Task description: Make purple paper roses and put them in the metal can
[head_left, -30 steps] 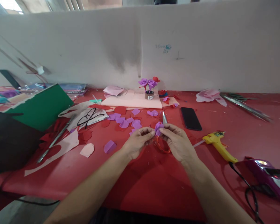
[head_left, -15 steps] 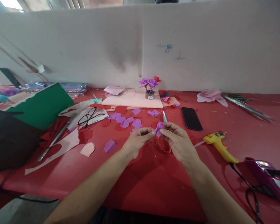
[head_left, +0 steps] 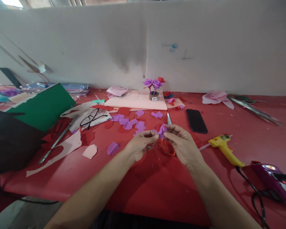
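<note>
Between my two hands, over the red table, is a small purple paper flower [head_left: 162, 130]. My right hand [head_left: 183, 143] pinches it from the right with thumb and fingers. My left hand [head_left: 143, 143] is closed too, its thumb and fingertips pinched at the flower's left edge. Orange-handled scissors [head_left: 168, 149] lie under and between the hands, blades pointing away. Loose purple paper petals [head_left: 127, 125] are scattered just beyond my left hand, and a folded purple petal [head_left: 112, 148] lies to its left.
A yellow glue gun [head_left: 225, 149] and a phone [head_left: 196, 121] lie at right, near a purple corded device [head_left: 271, 181]. Finished paper flowers [head_left: 153, 83] stand in a brown ring at the back. Glasses [head_left: 92, 119], a metal rod [head_left: 56, 143] and a green board [head_left: 45, 108] are at left.
Both hands stay nearly in place around the purple flower, with only slight finger movement. The whole view has shifted a little.
</note>
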{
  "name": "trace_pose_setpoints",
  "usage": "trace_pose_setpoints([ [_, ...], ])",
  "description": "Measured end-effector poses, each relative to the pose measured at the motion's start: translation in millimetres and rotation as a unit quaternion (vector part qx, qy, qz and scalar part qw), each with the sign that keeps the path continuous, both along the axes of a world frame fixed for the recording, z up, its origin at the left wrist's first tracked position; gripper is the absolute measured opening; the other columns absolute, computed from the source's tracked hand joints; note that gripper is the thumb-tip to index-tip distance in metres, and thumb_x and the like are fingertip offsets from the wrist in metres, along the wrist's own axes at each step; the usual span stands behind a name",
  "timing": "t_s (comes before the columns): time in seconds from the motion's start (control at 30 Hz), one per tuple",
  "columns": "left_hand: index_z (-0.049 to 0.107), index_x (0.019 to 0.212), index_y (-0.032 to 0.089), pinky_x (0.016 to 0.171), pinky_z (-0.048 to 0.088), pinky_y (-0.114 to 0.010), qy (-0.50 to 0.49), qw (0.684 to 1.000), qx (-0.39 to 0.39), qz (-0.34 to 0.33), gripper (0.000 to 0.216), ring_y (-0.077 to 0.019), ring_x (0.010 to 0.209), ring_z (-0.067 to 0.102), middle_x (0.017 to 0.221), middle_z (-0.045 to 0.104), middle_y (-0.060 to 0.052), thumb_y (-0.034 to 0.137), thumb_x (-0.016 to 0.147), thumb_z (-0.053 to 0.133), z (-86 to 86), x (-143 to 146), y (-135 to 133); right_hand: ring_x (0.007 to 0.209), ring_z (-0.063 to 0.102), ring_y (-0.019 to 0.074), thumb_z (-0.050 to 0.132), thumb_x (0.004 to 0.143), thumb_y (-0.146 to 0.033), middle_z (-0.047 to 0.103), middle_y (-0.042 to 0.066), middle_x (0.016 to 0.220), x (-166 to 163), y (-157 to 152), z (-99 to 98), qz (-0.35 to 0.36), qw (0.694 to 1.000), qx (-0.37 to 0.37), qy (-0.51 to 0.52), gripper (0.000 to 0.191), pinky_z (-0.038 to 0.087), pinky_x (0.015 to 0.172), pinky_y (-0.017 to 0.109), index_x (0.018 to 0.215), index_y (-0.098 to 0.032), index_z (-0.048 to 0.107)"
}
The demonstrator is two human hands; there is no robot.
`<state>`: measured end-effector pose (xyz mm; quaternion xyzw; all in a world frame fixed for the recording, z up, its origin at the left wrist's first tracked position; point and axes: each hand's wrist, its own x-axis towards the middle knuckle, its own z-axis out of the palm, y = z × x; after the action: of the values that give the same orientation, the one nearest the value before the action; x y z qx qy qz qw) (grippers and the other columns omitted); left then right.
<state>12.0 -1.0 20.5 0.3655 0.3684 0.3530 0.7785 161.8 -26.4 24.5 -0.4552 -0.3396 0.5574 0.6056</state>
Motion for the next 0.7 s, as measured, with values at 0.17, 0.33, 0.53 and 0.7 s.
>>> trace_pose_setpoints([
  [0.17, 0.065, 0.071, 0.012, 0.048, 0.019, -0.022, 0.011, 1.0, -0.009, 0.006, 0.034, -0.0031, 0.048, 0.031, 0.056, 0.045, 0.005, 0.034, 0.054, 0.083, 0.8, -0.3, 0.8, 0.077, 0.062, 0.0132, 0.079, 0.058, -0.023, 0.07, 0.0, 0.082, 0.9, -0.6, -0.3, -0.003, 1.0, -0.001, -0.011, 0.025, 0.048, 0.073, 0.028, 0.081, -0.022, 0.069],
  [0.33, 0.065, 0.068, 0.012, 0.048, 0.02, -0.023, 0.002, 1.0, -0.028, 0.007, 0.032, -0.0036, 0.048, 0.033, 0.057, 0.047, 0.003, 0.033, 0.053, 0.084, 3.0, -2.3, 2.4, 0.076, 0.062, 0.0133, 0.078, 0.06, -0.022, 0.07, 0.001, 0.083, 2.3, -0.9, 0.0, 0.0, 1.0, 0.001, -0.014, 0.024, 0.048, 0.074, 0.029, 0.082, -0.022, 0.069],
  [0.53, 0.067, 0.068, 0.011, 0.05, 0.025, -0.022, 0.005, 0.999, -0.031, 0.003, 0.028, -0.004, 0.05, 0.038, 0.058, 0.051, 0.003, 0.026, 0.052, 0.084, 2.6, -3.0, 3.2, 0.076, 0.062, 0.0119, 0.078, 0.062, -0.02, 0.069, 0.0, 0.083, 3.4, 0.3, -2.0, 0.006, 1.0, 0.006, -0.008, 0.024, 0.048, 0.076, 0.027, 0.084, -0.022, 0.069],
  [0.7, 0.067, 0.066, 0.011, 0.051, 0.028, -0.022, 0.001, 0.999, -0.045, 0.004, 0.027, -0.0046, 0.051, 0.04, 0.056, 0.051, 0.003, 0.024, 0.05, 0.085, -1.1, -4.0, 5.2, 0.074, 0.062, 0.0107, 0.078, 0.061, -0.02, 0.069, -0.001, 0.08, 3.3, -0.4, -1.2, 0.005, 1.0, 0.007, -0.006, 0.023, 0.047, 0.074, 0.026, 0.082, -0.022, 0.069],
])
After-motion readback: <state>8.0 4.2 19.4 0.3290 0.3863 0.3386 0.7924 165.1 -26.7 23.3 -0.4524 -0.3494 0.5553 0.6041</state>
